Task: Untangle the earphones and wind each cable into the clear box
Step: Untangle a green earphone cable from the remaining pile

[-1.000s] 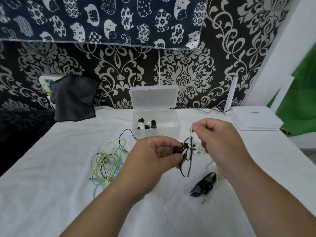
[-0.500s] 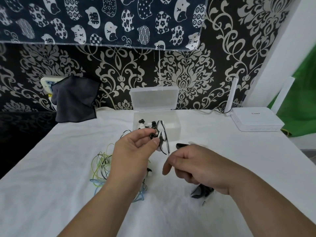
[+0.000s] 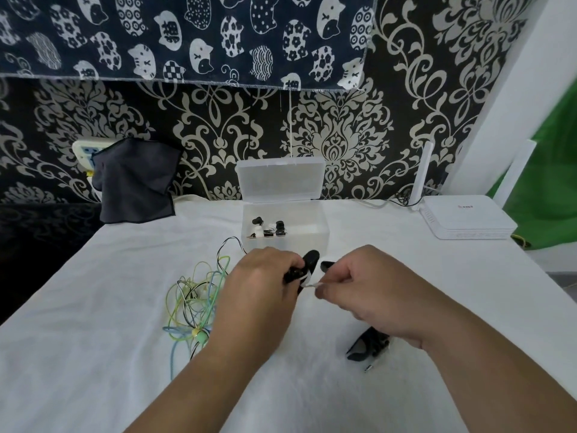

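- A person's two bare hands meet over a white-covered table (image 3: 93, 323), seen from above and behind, just in front of one clear box (image 3: 312, 242).
- The left hand (image 3: 262, 285) curls its fingers round a small wound coil of black-and-white earphone cable (image 3: 307, 267), probably to stop the loops springing apart.
- The right hand (image 3: 365, 289) pinches the coil's loose white end (image 3: 310, 285) between thumb and fingertip. This looks like the last turn or tuck before the coil goes away.
- The coil is held in the air, close to the box's front wall but not inside it.
- The box stands open, its hinged lid (image 3: 279, 179) upright against the patterned wall, which leaves the mouth free for dropping cables in.
- Small black and white earphone pieces (image 3: 268, 229) already lie inside; they are too small to count surely.
- One tangle of green, yellow, blue and black cables (image 3: 196, 304) lies on the cloth just left of the left wrist, not yet sorted. The number of earphones in it cannot be told.
- One separate black bundle (image 3: 363, 348) lies partly under the right wrist, with a metal jack plug (image 3: 369, 367) poking out beside it.
- Away from the work are one dark cloth (image 3: 137, 179) at the back left and one white router (image 3: 468, 220) at the back right.
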